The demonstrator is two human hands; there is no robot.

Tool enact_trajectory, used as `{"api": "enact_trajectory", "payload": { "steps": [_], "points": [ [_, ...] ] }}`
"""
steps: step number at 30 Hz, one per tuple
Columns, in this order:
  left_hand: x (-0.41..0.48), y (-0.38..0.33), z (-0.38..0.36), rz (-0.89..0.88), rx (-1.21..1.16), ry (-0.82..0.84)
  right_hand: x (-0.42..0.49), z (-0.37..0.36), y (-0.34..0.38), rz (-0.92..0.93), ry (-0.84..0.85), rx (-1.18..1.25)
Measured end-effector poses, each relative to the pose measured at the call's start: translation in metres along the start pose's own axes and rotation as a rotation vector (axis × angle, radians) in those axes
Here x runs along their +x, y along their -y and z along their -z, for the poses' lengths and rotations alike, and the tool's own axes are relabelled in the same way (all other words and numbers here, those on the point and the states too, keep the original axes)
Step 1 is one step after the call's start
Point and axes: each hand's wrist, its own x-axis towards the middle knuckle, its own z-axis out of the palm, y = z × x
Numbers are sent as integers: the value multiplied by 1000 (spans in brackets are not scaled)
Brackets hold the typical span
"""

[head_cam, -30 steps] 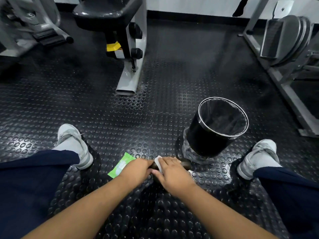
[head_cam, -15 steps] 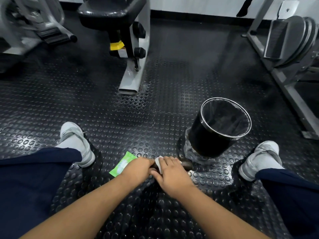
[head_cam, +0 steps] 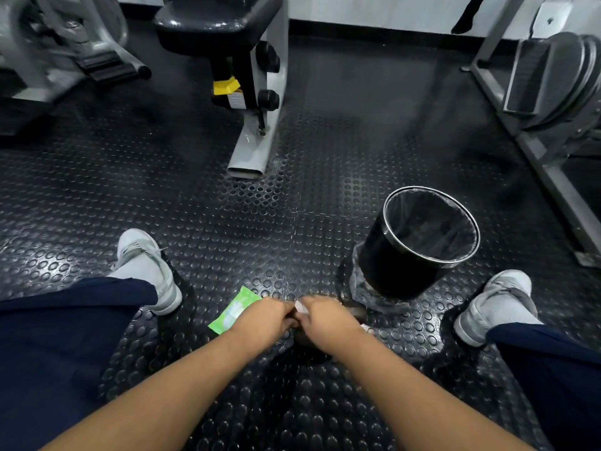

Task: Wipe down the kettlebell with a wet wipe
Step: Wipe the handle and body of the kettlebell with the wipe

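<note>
Gripping a dark, dull kettlebell (head_cam: 353,311), mostly hidden: left hand (head_cam: 264,323) | right hand (head_cam: 328,324) clutches white wet wipe (head_cam: 300,308) against it | green wipe pack (head_cam: 233,312) just beside

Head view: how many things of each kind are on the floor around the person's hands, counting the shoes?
kettlebell: 1 (mostly hidden)
wipe: 1
green packet: 1
bin: 1
shoes: 2
Total: 6
</note>
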Motion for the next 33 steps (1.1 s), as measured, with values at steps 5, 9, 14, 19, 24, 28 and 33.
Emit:
{"api": "enact_trajectory", "payload": {
  "steps": [5,9,14,19,24,28,33],
  "points": [
    [0,2,1,-19,20,9,-11,13,-34,-96,-67,128],
    [-1,1,6,-16,-12,44,-39,28,-40,-221,-282,450],
    [0,2,8,-18,9,75,-73,-8,-39,-751,-191,1472],
    [6,2,6,-37,80,99,-72,-38,-36,-974,-181,1747],
    [10,10,-4,-133,32,42,-39,-25,-37,-965,-360,1873],
    [13,9,-4,-117,-43,68,-12,-10,-8,-952,-384,1893],
    [12,7,-1,-130,-9,46,-6,-18,46,-865,-358,2005]
  ]
}}
